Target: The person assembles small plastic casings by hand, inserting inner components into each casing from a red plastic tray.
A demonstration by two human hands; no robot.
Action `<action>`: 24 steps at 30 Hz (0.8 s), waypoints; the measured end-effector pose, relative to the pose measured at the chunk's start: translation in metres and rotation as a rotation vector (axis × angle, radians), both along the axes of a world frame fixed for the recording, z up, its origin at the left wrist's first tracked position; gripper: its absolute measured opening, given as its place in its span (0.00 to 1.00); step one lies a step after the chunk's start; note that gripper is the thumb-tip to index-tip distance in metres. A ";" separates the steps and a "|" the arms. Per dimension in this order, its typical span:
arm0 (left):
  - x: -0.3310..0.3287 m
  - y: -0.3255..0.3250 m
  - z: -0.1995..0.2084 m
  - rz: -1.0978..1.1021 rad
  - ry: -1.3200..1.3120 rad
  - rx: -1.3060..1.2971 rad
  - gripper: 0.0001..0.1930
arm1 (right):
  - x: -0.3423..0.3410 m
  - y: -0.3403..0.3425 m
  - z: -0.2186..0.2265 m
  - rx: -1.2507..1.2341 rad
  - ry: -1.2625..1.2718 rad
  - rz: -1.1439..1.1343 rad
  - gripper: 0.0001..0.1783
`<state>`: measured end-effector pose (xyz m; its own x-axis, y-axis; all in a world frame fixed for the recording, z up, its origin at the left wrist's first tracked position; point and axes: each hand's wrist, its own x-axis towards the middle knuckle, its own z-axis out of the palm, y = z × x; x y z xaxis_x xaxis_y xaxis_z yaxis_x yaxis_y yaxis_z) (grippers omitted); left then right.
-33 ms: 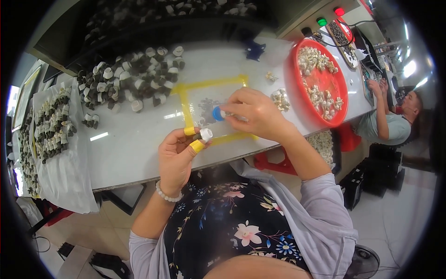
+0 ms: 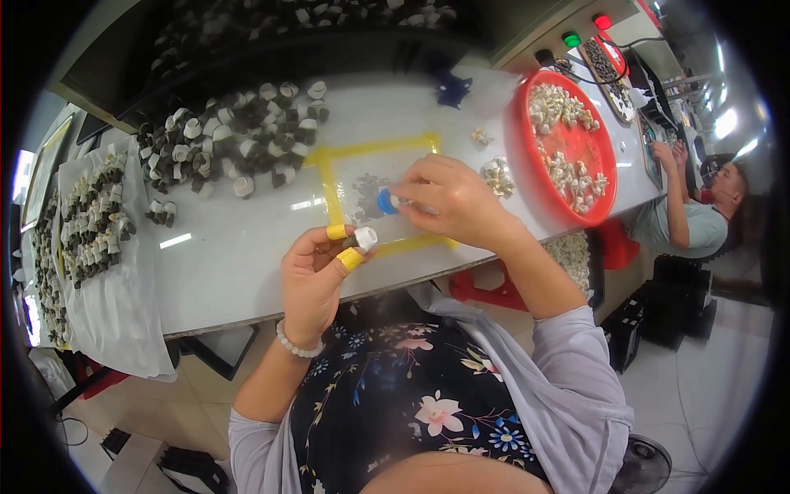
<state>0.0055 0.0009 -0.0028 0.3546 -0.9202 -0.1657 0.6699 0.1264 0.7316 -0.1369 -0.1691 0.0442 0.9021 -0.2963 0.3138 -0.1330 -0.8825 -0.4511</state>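
Head view: left hand (image 2: 317, 267) has a small white-and-dark piece (image 2: 364, 239) pinched between thumb and index, both wrapped in yellow. Dark part sits in the pinch; white cupped end sticks out past the tips, mouth toward the right hand. Held just inboard of the bench's (image 2: 239, 284) near edge, over the near-left corner of a yellow tape frame (image 2: 329, 193).

Right hand (image 2: 448, 198): fingers bunched, gripping a small blue-ended thing (image 2: 387, 201), blue end out to the left, inside the tape frame. Near the white-and-dark piece, not touching it.

Hard to see: rest of the blue-ended thing is behind the right fingers, can't tell what it is. Left palm and lower fingers mostly hidden. Grey patch (image 2: 368, 189) inside the tape frame, can't make out whether it's residue or print. Dark area past the far edge is murky.

Bench is white, glossy, with lamp glare. Heap of similar pieces (image 2: 222, 136) along the far edge, left half. Plastic sheet (image 2: 132, 313) at the left end, rows of pieces on it, hangs over the near edge. Red tray (image 2: 610, 165) of whitish pieces toward the right end. Dark blue object (image 2: 452, 89) by the far edge. Green lamp (image 2: 570, 39) and red lamp (image 2: 601, 20) lit above. Co-worker (image 2: 687, 218) beyond the right end.
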 end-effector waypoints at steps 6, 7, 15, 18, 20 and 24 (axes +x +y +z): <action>0.002 0.000 0.002 -0.039 0.011 -0.004 0.12 | 0.006 0.001 0.007 -0.078 0.118 0.041 0.09; 0.003 0.000 0.002 -0.038 0.013 -0.003 0.12 | 0.007 0.001 0.009 -0.082 0.166 0.044 0.09; 0.002 -0.001 0.003 -0.008 0.037 -0.008 0.12 | 0.010 0.001 0.012 -0.057 0.192 0.041 0.08; 0.002 0.000 0.001 -0.011 0.042 -0.019 0.12 | 0.004 0.004 0.007 0.089 0.099 -0.022 0.10; 0.002 0.000 0.001 -0.011 0.039 -0.020 0.12 | 0.000 0.009 0.004 0.181 0.044 -0.077 0.11; 0.003 0.000 0.000 -0.030 0.021 -0.011 0.11 | -0.002 0.018 0.003 0.452 -0.049 -0.174 0.14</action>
<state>0.0080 0.0009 -0.0027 0.3236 -0.9321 -0.1628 0.6888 0.1142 0.7159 -0.1392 -0.1513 0.0470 0.8146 -0.5576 0.1597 -0.2303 -0.5636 -0.7933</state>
